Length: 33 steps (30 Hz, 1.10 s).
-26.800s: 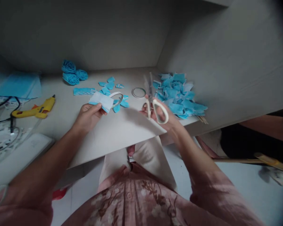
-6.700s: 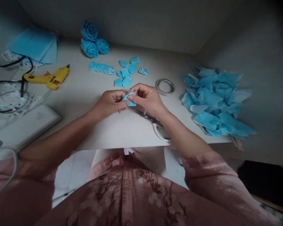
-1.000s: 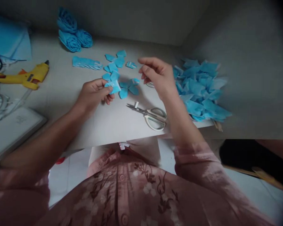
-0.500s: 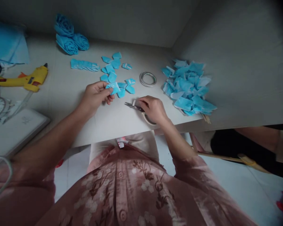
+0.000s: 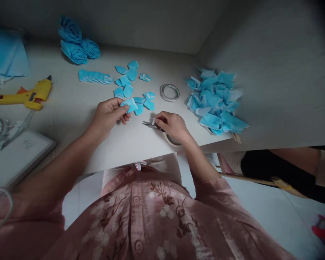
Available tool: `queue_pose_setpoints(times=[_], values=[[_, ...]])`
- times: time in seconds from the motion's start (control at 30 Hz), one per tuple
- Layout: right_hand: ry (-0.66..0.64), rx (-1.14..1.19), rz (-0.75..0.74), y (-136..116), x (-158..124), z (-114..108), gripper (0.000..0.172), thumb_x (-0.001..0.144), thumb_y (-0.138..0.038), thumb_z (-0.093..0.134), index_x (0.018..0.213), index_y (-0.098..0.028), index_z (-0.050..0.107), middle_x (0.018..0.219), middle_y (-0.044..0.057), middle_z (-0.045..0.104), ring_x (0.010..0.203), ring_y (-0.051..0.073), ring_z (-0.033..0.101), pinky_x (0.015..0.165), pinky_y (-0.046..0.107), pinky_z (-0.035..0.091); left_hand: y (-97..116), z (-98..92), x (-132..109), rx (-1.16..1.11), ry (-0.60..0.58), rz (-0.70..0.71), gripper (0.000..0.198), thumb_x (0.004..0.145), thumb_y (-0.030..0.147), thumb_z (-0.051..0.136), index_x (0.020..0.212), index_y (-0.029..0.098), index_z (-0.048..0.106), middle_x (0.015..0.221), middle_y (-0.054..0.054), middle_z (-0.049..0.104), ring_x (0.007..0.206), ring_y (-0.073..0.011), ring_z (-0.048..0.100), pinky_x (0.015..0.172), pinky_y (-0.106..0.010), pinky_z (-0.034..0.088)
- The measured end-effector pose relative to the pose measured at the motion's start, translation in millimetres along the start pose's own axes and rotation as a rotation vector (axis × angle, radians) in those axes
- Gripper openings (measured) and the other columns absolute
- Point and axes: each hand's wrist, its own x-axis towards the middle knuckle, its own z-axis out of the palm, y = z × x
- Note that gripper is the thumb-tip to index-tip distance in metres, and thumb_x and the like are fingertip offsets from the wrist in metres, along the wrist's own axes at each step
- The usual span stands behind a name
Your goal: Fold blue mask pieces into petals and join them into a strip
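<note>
My left hand (image 5: 111, 115) pinches a small light-blue piece of paper or fabric (image 5: 129, 105) between thumb and fingers, just above the table. My right hand (image 5: 171, 124) is closed, with a short white strip (image 5: 153, 122) at its fingertips. Under that hand are scissors (image 5: 149, 125), blades pointing left and the pale handle partly covered. Several blue petal-shaped pieces (image 5: 127, 90) lie beyond my left hand, some bearing white strips. A roll of thin white tape (image 5: 169, 92) lies flat beyond my right hand.
Three blue rolled flowers (image 5: 75, 53) and a pleated blue strip (image 5: 95, 77) are at the back left. A yellow glue gun (image 5: 35, 95), cables and a white box (image 5: 24, 151) occupy the left. A pile of blue pieces (image 5: 216, 97) sits right, by the wall (image 5: 273, 79).
My right hand has shifted slightly left and down, its fingertips still at the white strip. The left hand keeps its hold on the blue piece. The view has moved a little.
</note>
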Motion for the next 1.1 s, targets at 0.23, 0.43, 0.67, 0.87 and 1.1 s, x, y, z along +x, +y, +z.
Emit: queue_pose_setpoints(times=[0.23, 0.43, 0.67, 0.87, 1.1], values=[[0.04, -0.092, -0.033, 0.9, -3.3, 13.2, 0.017, 0.101, -0.027, 0.061, 0.108, -0.024, 0.077, 0.097, 0.002, 0.085, 0.083, 0.019, 0.073, 0.072, 0.029, 0.039, 0.9, 1.1, -0.6, 0.0, 0.007, -0.033, 0.01, 0.084, 0.016, 0.069, 0.077, 0.017, 0.062, 0.064, 0.001, 0.066, 0.052, -0.0094, 0.058, 0.051, -0.02, 0.047], [0.041, -0.023, -0.104, 13.7, -5.4, 13.1, 0.026, 0.108, -0.032, 0.054, 0.112, -0.021, 0.077, 0.091, 0.004, 0.083, 0.084, 0.02, 0.075, 0.078, 0.029, 0.045, 3.2, 1.8, -2.0, 0.002, 0.0, -0.062, 0.01, 0.083, 0.015, 0.068, 0.076, 0.017, 0.062, 0.064, 0.001, 0.067, 0.052, -0.0093, 0.058, 0.052, -0.021, 0.047], [-0.235, -0.09, -0.308, 9.2, -5.4, -18.2, 0.024, 0.107, -0.036, 0.062, 0.116, -0.026, 0.082, 0.118, 0.006, 0.083, 0.105, 0.022, 0.076, 0.088, 0.032, 0.05, -2.0, -0.8, -0.7, 0.027, -0.011, -0.055, 0.012, 0.086, 0.017, 0.071, 0.077, 0.018, 0.063, 0.065, 0.001, 0.068, 0.052, -0.0094, 0.059, 0.054, -0.022, 0.048], [-0.289, -0.104, -0.231, -6.0, 0.9, -19.4, 0.017, 0.103, -0.03, 0.067, 0.099, -0.026, 0.083, 0.1, 0.001, 0.084, 0.089, 0.017, 0.073, 0.075, 0.029, 0.041, -2.7, -2.5, 1.6, -0.017, 0.006, -0.032, 0.011, 0.085, 0.015, 0.068, 0.075, 0.017, 0.064, 0.064, 0.0, 0.068, 0.051, -0.0096, 0.058, 0.052, -0.022, 0.047], [-0.183, 0.098, -0.118, 1.2, 5.8, -8.9, 0.014, 0.102, -0.021, 0.062, 0.091, -0.02, 0.07, 0.08, 0.0, 0.078, 0.071, 0.013, 0.068, 0.074, 0.026, 0.043, -1.5, -3.4, 0.7, -0.027, -0.005, -0.027, 0.013, 0.085, 0.017, 0.072, 0.075, 0.018, 0.064, 0.064, 0.0, 0.068, 0.051, -0.0097, 0.058, 0.052, -0.022, 0.047]])
